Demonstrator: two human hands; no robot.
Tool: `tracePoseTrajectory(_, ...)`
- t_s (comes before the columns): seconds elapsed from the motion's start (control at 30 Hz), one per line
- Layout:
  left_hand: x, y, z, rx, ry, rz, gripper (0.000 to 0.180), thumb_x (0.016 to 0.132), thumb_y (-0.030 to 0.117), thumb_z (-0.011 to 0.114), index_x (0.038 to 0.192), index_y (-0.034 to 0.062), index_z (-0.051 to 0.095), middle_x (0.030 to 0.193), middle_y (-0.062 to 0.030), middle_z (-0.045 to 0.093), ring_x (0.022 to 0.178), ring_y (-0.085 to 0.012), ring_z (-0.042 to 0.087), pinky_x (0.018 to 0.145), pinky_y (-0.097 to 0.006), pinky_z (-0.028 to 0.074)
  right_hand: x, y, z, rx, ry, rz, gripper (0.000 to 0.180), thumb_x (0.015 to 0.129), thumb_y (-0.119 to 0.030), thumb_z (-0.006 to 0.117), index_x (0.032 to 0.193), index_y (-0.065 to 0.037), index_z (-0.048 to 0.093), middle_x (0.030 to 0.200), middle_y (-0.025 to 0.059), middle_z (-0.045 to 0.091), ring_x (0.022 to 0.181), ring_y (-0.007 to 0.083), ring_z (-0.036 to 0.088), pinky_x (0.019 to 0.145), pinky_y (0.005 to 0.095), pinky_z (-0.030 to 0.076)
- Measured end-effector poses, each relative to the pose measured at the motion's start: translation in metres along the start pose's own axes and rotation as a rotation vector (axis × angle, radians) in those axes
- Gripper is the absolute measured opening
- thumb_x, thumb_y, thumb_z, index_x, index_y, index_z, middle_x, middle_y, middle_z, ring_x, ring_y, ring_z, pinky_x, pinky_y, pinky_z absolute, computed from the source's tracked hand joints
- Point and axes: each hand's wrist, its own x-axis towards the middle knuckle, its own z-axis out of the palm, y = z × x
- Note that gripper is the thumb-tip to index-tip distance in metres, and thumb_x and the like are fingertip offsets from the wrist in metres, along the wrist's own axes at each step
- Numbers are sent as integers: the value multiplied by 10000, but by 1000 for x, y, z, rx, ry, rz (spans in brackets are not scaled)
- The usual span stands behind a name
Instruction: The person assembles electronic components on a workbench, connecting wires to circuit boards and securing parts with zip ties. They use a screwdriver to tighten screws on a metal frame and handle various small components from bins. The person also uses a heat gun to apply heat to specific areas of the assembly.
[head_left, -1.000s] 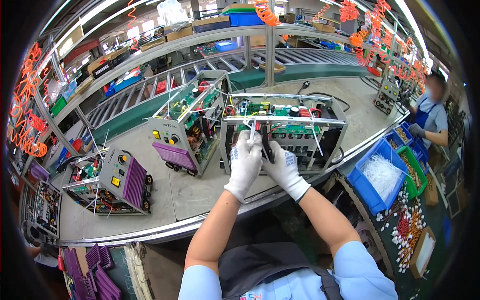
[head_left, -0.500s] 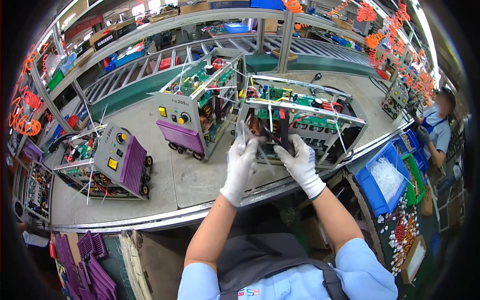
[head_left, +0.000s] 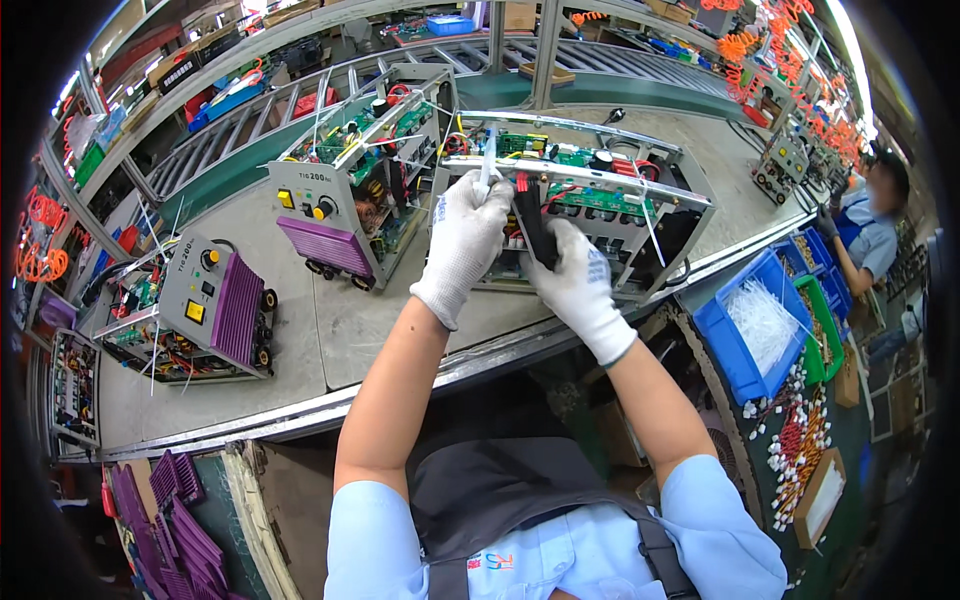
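In front of me stands an open welding machine chassis (head_left: pixel 690 215) with green circuit boards and red and black wires. My left hand (head_left: pixel 466 228), in a white knit glove, is closed at its near left side around a white cable tie (head_left: pixel 490 152) that points upward. My right hand (head_left: pixel 578 275), gloved too, grips a black sleeved cable (head_left: pixel 535 222) with red wire ends at its top. The two hands are close together, and they hide part of the chassis's front. To the left is a second open machine with a purple front (head_left: pixel 325 235).
A third machine with a purple grille (head_left: pixel 240 310) sits at the bench's left. On the right are a blue bin of white cable ties (head_left: pixel 757 325), a green bin (head_left: pixel 820 335) and small connectors (head_left: pixel 795 440). A co-worker (head_left: pixel 868 225) stands beyond. Purple panels (head_left: pixel 185 530) lie lower left.
The view has shifted, so the bench appears higher and farther left. My left hand has risen toward the chassis's top rail; the cable tie, blurred before, now points up. My right hand still grips the sleeved cable.
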Motion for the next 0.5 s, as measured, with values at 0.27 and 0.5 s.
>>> tracePoseTrajectory(0.27,-26,-9,-10,-225,64,59,130,959,184,566,916,63,588,655,40,548,533,-23,433,463,-216,354,15,-12,28,356,53,197,162,840,-156,700,825,-22,608,666,104,595,580,207,596,557,336,468)
tracePoseTrajectory(0.5,-45,-38,-20,323,70,32,163,866,183,598,892,28,640,621,-119,587,558,-179,579,559,-325,460,15,-13,8,477,-81,272,208,871,-201,700,887,-14,609,678,30,583,603,63,519,552,255,434)
